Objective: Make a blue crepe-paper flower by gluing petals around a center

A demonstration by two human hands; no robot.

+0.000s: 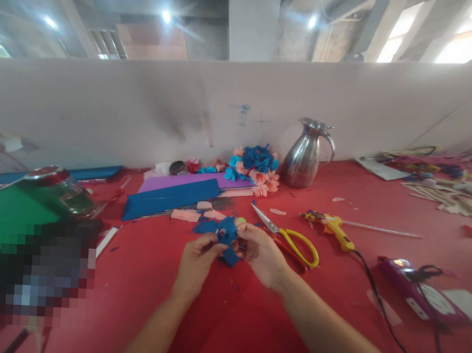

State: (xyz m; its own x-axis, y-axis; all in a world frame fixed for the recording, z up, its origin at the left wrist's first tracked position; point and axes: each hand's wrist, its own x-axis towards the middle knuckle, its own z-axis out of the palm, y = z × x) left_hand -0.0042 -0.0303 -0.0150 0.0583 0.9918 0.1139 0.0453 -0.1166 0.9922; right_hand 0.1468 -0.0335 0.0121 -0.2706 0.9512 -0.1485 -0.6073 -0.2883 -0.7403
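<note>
Both my hands meet over the red table (142, 277) and pinch a small blue paper flower (227, 234). My left hand (197, 259) grips its left side with thumb and fingers closed. My right hand (260, 251) closes on its right side. Loose blue petal pieces (204, 227) lie just behind the flower. Yellow-handled scissors (292, 239) lie right of my right hand, blades pointing back left.
A yellow glue gun (334, 228) with a black cord lies to the right, a steel jug (305, 154) stands at the back wall beside finished blue and pink flowers (256, 167). Blue and purple foam sheets (171, 196) lie behind. Green sheet and jar at left; purple device (421, 289) right.
</note>
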